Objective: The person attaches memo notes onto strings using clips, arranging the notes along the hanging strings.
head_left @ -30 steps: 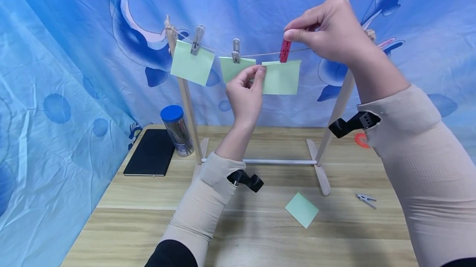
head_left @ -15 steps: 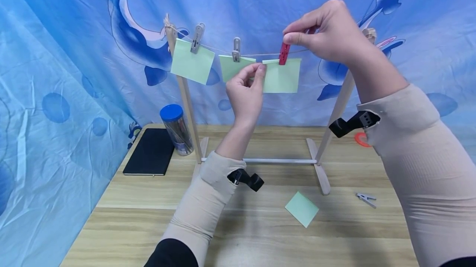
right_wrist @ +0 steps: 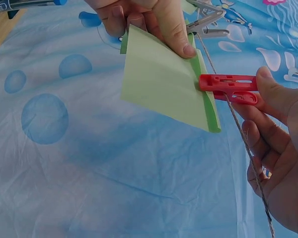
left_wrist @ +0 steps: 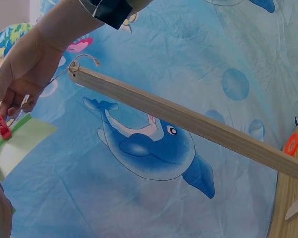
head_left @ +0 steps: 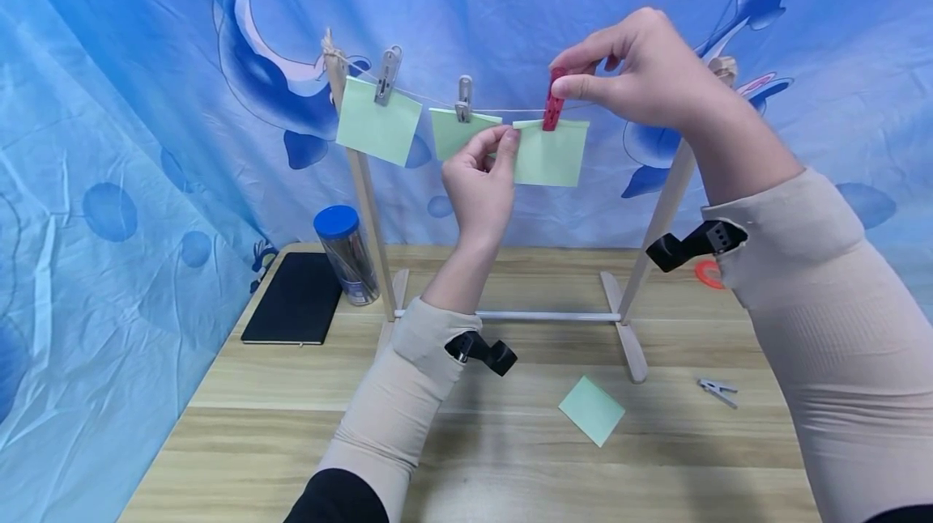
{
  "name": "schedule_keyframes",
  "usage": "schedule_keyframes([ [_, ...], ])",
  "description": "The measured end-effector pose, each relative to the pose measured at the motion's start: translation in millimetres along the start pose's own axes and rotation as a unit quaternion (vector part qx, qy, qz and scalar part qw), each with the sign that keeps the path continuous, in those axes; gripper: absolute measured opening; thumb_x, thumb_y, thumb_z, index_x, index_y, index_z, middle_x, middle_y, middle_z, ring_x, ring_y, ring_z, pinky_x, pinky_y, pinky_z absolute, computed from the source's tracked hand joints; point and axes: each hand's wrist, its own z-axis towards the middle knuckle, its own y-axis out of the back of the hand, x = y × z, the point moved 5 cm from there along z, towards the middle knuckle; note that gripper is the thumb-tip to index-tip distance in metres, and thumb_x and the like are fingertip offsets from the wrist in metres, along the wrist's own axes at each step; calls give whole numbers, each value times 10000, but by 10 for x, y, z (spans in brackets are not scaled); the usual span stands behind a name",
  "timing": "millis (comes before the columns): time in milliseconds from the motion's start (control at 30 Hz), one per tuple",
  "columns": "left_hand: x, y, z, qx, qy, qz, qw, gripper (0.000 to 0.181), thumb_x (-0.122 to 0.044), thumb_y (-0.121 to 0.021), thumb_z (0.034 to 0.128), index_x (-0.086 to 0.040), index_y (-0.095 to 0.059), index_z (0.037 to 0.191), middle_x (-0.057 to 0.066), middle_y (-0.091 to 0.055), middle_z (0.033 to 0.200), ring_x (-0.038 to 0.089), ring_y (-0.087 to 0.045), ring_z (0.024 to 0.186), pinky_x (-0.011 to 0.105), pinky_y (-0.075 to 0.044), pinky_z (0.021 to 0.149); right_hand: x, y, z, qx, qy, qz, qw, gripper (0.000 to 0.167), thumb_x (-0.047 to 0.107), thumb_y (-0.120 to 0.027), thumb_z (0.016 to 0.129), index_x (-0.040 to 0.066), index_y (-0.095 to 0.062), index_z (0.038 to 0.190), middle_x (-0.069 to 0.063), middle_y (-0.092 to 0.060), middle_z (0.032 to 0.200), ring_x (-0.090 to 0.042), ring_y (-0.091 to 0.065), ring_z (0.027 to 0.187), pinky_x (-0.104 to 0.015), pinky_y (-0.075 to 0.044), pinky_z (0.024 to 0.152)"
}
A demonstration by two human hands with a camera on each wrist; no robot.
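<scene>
My left hand (head_left: pixel 481 183) pinches the left upper corner of a green paper (head_left: pixel 548 157) between thumb and fingers. Between the thumb and fingers of my right hand (head_left: pixel 641 74) is a red clothespin (head_left: pixel 554 102), its tip over the paper's folded top edge. In the right wrist view the string (right_wrist: pixel 246 144) passes by the red clothespin (right_wrist: pixel 228 88) beside the paper's folded edge (right_wrist: pixel 208 106). Two more green papers hang to the left, under a grey clothespin (head_left: pixel 388 76) and another grey clothespin (head_left: pixel 463 99); my left hand partly hides the middle one.
The string spans two wooden posts; the left post (head_left: pixel 364 191) stands near a blue-lidded container (head_left: pixel 348 256) and a black notebook (head_left: pixel 295 298). On the table (head_left: pixel 510 458) lie a loose green paper (head_left: pixel 592 411), a grey clothespin (head_left: pixel 718 392) and an orange ring (head_left: pixel 709 274).
My right hand has moved slightly down and left with the red clothespin, which now sits lower over the paper's top edge. My left hand stays nearly still.
</scene>
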Motion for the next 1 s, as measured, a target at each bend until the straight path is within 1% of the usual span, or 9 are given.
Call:
schedule_keyframes([
  [233,24,16,-16,-12,26,-1,10000,161,-158,-743,941,-5,-780,974,49,-715,787,65,-458,568,206,-347,497,-8,-15,2,187,-2,44,9998,280,236,-744,942,79,-766,1172,-113,-754,1071,-67,-565,950,-242,-400,847],
  [333,65,30,-62,27,85,19,10000,174,-177,-744,941,-11,-782,976,47,-727,797,75,-488,583,204,-374,505,-8,-20,3,249,68,71,9996,282,232,-745,941,76,-763,1175,-116,-755,1047,-74,-554,953,-245,-391,848],
  [400,111,53,-118,50,169,95,9998,187,-200,-748,939,-21,-784,979,40,-737,809,78,-507,596,199,-392,512,-8,-21,5,256,85,72,9996,285,234,-744,942,78,-761,1180,-116,-754,1044,-72,-550,961,-244,-393,851],
  [500,234,116,-253,113,244,277,9993,216,-237,-747,935,-31,-786,985,34,-749,828,130,-545,619,195,-409,526,-10,-25,9,266,64,112,9996,290,241,-740,945,80,-759,1185,-112,-748,1073,-80,-549,988,-248,-397,864],
  [600,439,209,-422,244,447,426,9978,240,-268,-750,925,-37,-790,979,29,-747,820,149,-546,612,192,-405,520,-15,-33,13,283,35,167,9995,292,241,-735,949,79,-755,1192,-107,-741,1105,-90,-552,999,-248,-401,869],
  [667,591,274,-521,376,663,533,9957,245,-283,-748,925,-45,-794,963,27,-745,812,122,-525,593,191,-388,508,-19,-41,15,304,16,180,9994,292,241,-729,953,79,-753,1195,-102,-736,1120,-91,-553,1001,-250,-403,870],
  [733,716,334,-592,478,865,602,9933,238,-280,-745,930,-47,-795,945,30,-746,810,82,-492,570,192,-368,493,-23,-51,18,326,7,153,9994,293,248,-730,952,83,-753,1193,-99,-740,1090,-86,-558,977,-248,-405,865],
  [833,828,402,-655,581,1000,648,9912,211,-248,-742,932,-44,-795,933,51,-755,817,58,-476,548,193,-354,478,-31,-61,19,355,-8,73,9993,291,262,-735,948,96,-758,1186,-86,-743,1044,-76,-566,946,-256,-411,864],
  [1000,903,461,-693,680,1018,675,9902,198,-217,-736,933,-26,-789,929,67,-755,817,60,-503,549,190,-377,476,-42,-65,11,371,-47,-62,9993,292,279,-739,944,110,-760,1181,-68,-742,1019,-66,-569,929,-268,-429,878],
])
